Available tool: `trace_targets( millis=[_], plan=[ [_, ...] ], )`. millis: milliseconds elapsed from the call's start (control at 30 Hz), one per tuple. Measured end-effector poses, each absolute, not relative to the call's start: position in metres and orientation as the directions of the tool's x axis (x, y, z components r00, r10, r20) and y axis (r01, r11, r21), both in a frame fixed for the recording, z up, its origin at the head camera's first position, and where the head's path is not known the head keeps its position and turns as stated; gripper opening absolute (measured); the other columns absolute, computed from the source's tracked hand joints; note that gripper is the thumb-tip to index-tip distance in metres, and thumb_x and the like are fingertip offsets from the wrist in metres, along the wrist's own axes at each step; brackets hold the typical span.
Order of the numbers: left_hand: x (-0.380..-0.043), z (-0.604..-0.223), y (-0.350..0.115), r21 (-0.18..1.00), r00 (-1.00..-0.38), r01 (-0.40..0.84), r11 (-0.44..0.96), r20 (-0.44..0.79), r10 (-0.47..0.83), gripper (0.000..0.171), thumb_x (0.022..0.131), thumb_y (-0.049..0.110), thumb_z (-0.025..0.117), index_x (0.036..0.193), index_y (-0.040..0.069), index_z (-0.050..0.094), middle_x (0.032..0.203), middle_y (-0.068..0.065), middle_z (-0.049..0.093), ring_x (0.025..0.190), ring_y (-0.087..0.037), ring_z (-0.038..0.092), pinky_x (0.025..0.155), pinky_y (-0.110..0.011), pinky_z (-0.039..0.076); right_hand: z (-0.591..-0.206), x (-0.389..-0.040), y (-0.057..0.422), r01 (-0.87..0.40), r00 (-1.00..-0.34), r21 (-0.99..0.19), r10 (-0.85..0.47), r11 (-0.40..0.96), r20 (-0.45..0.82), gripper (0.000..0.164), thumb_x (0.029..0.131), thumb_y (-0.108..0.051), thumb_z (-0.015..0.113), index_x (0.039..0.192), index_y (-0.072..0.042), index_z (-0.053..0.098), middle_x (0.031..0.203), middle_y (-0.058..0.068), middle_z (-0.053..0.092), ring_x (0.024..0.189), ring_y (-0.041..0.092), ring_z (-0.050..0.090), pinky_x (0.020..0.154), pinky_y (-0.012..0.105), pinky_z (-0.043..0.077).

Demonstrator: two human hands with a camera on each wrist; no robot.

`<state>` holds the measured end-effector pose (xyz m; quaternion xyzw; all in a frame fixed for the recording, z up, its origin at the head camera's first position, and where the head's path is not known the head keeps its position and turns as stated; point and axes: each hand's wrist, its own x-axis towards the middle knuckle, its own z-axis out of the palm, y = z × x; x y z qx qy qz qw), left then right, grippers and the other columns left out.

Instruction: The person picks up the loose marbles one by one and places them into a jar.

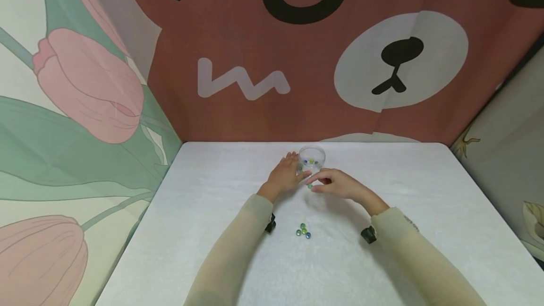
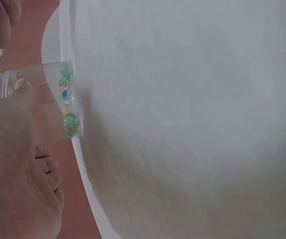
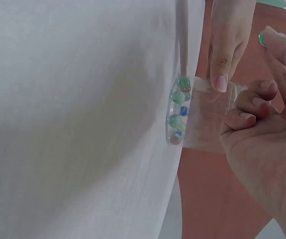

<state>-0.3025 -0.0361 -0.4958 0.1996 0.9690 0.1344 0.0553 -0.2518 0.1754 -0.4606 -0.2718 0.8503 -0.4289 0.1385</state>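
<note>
A clear plastic jar [image 1: 322,158] stands upright near the back edge of the table, with several green, blue and yellow marbles [image 2: 70,122] on its bottom. My left hand [image 1: 284,174] holds the jar from its left side, the thumb lying against the near wall. Just in front of the jar, my right hand [image 1: 340,184] pinches a green glass marble [image 3: 262,39] between thumb and index finger. The other right fingers are curled in the right wrist view. Closer to me, several loose marbles [image 1: 303,231] lie grouped on the table between my forearms.
A white cloth covers the table [image 1: 191,249]. Behind it hangs a brown curtain [image 1: 238,122] with a bear print, and a tulip-print curtain [image 1: 89,84] hangs on the left. Dark wrist cameras [image 1: 369,234] sit at both cuffs.
</note>
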Motion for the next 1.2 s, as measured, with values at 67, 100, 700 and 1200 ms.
trace_targets(
  millis=[67,100,700,1200],
  plan=[
    [-0.303,-0.496,-0.036,0.279,-0.913,0.374,0.884,-0.057,0.404,0.089,0.102,0.066,0.035,0.161,0.003,0.018,0.169,-0.012,0.017,0.157,-0.024,0.010,0.128,-0.035,0.010,-0.460,-0.253,0.176,-0.319,-0.831,-0.815,-0.556,0.485,-0.006,0.027,0.096,-0.020,0.073,0.119,-0.007,0.075,0.077,-0.001,0.049,0.070,0.014,0.041,0.060,0.023,0.036],
    [-0.303,-0.497,-0.036,0.277,-0.913,0.375,0.885,-0.058,0.404,0.088,0.102,0.066,0.035,0.161,0.003,0.018,0.169,-0.012,0.016,0.157,-0.023,0.009,0.128,-0.035,0.010,-0.460,-0.253,0.176,-0.305,-0.840,-0.816,-0.543,0.490,-0.012,0.028,0.096,-0.020,0.072,0.120,-0.006,0.074,0.076,0.000,0.048,0.070,0.014,0.041,0.060,0.023,0.035],
    [-0.303,-0.498,-0.036,0.274,-0.911,0.375,0.885,-0.069,0.408,0.088,0.102,0.067,0.032,0.162,0.005,0.015,0.170,-0.009,0.014,0.157,-0.023,0.007,0.128,-0.035,0.007,-0.457,-0.273,0.176,-0.070,-0.969,-0.872,-0.241,0.484,-0.056,0.039,0.097,-0.032,0.070,0.128,-0.009,0.070,0.078,0.001,0.049,0.074,0.019,0.043,0.062,0.029,0.038],
    [-0.304,-0.500,-0.035,0.263,-0.913,0.371,0.891,-0.070,0.401,0.088,0.101,0.068,0.031,0.162,0.006,0.016,0.170,-0.009,0.015,0.157,-0.022,0.007,0.128,-0.033,0.007,-0.458,-0.287,0.173,0.022,-0.993,-0.917,-0.100,0.398,-0.067,0.043,0.099,-0.037,0.067,0.135,-0.014,0.066,0.089,0.000,0.047,0.077,0.017,0.040,0.064,0.028,0.036]
  ],
)
